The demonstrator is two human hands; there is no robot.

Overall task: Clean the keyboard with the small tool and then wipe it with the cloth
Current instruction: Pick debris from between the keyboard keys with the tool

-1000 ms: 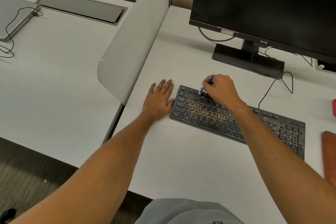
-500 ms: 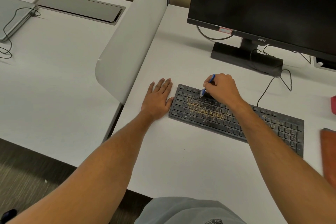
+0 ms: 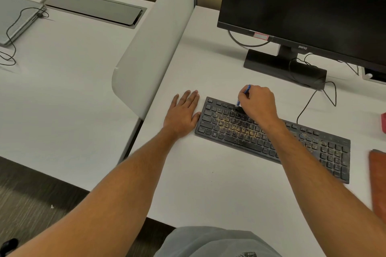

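White desk surface fills most of the view, with a rounded divider panel standing beyond and to the outside of the left hand. That hand lies flat on the desk, palm down, fingers straight and close together, its thumb touching the left end of the black keyboard. The right hand reaches over the keyboard's upper rows, fingers curled round a small blue-handled tool; the tool's dark tip meets the keys just left of the knuckles, and the handle tilts up and away from the person. Yellowish crumbs lie across the keys below the right hand and on the number pad further to its right. An orange-brown cloth lies at the frame edge, well to the right of the right forearm. Beyond the right hand stands a dark monitor on its stand, cables trailing to the keyboard. Far past the left hand lie a grey laptop and a cable hatch.
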